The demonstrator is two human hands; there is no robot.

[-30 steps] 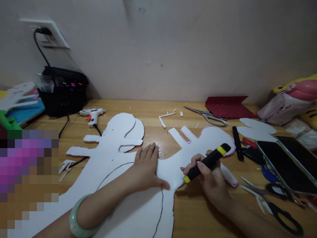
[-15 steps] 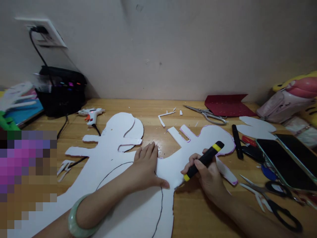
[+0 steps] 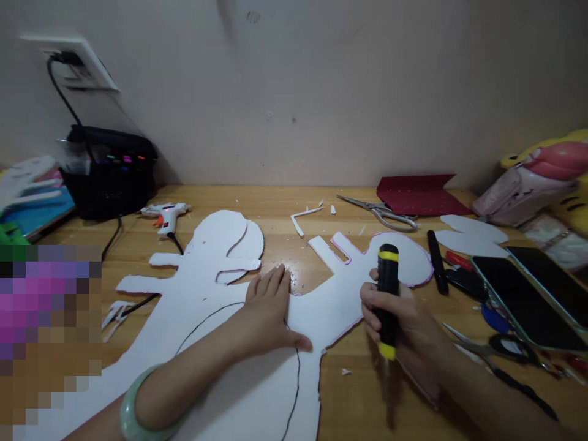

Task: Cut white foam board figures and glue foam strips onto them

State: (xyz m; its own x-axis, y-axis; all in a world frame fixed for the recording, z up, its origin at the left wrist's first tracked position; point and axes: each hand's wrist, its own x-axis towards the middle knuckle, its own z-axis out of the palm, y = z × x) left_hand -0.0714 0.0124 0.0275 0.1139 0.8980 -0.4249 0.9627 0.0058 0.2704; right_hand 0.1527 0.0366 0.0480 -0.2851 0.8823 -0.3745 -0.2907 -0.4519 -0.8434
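Note:
A large white foam board cutout (image 3: 202, 331) with finger-like strips and a drawn black curve lies on the table. My left hand (image 3: 269, 312) rests flat on it, fingers stretched out, thumb apart. My right hand (image 3: 404, 318) grips the black-and-yellow handle of a cutter (image 3: 388, 300). It is held upright to the right of the board's edge, its thin metal tip blurred and pointing down. Beneath and behind this hand, a smaller arm of the cutout with a purple outline (image 3: 399, 257) reaches to the right. A small white scrap (image 3: 346, 372) lies on the wood beside the edge.
At the left stand a glue gun (image 3: 169, 217) and a black pouch (image 3: 113, 177). Metal scissors (image 3: 381, 211) and a dark red folder (image 3: 418, 193) lie at the back. On the right are two phones (image 3: 519, 300), a black marker (image 3: 437, 262) and black-handled scissors (image 3: 509, 373).
My right hand has moved right, away from the board's edge, and the cutter has swung from slanted to upright, its tip off the board. A small scrap now shows. My left hand stays put.

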